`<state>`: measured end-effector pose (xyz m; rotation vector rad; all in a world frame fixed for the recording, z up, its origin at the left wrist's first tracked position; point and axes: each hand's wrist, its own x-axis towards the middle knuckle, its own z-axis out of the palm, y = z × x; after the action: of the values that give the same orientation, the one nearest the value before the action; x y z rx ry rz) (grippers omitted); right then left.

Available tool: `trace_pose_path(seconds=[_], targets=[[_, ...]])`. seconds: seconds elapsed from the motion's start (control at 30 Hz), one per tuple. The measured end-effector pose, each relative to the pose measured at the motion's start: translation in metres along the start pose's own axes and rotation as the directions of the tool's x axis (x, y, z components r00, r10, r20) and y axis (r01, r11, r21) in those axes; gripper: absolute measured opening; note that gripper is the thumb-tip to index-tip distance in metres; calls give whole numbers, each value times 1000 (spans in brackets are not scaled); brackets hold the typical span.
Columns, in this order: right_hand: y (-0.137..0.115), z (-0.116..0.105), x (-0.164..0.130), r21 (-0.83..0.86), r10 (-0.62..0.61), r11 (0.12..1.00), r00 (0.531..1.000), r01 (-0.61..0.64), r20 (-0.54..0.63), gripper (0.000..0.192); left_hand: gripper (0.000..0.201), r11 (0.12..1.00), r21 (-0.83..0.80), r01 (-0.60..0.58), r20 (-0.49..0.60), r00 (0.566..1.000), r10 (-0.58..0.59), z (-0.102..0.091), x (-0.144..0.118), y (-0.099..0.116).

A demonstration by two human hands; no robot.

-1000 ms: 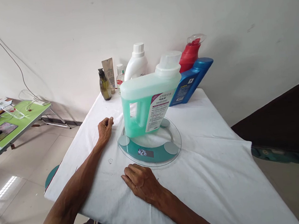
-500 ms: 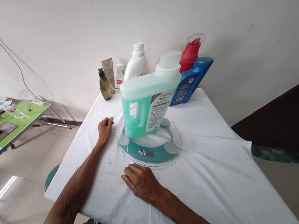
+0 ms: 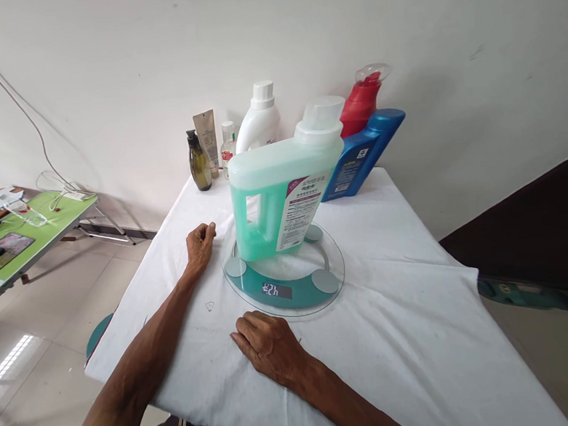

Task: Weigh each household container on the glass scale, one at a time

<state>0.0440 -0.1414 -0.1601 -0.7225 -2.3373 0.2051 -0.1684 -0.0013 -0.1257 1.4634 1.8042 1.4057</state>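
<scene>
A large jug of green liquid detergent stands upright on a round glass scale, its white cap towards the right. Lit digits show on the scale's display. My left hand rests on the white cloth just left of the scale, fingers curled in and holding nothing. In front of the scale's near edge, my right hand lies on the cloth in a loose fist, also with nothing in it. Neither hand touches the jug.
Along the wall stand a dark pump bottle, a beige tube, a small clear bottle, a white jug, a red bottle and a blue bottle. A green table is at far left.
</scene>
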Motion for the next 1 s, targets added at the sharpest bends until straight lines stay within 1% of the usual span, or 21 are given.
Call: trace_pose_path(seconds=[0.4,0.8,1.0], targets=[[0,-2,0,-8,11,1000,999,-11,35,25,44,1000,-3,13,8,1000,-13,0,1,-1],[-1,-2,0,4,4,1000,1000,-4,-6,26,43,1000,-18,-9,2,1000,9,0,1,-2],[-1,-3,1,8,5,1000,1000,-5,-1,26,44,999,-36,-3,5,1000,3,1,0,-3]])
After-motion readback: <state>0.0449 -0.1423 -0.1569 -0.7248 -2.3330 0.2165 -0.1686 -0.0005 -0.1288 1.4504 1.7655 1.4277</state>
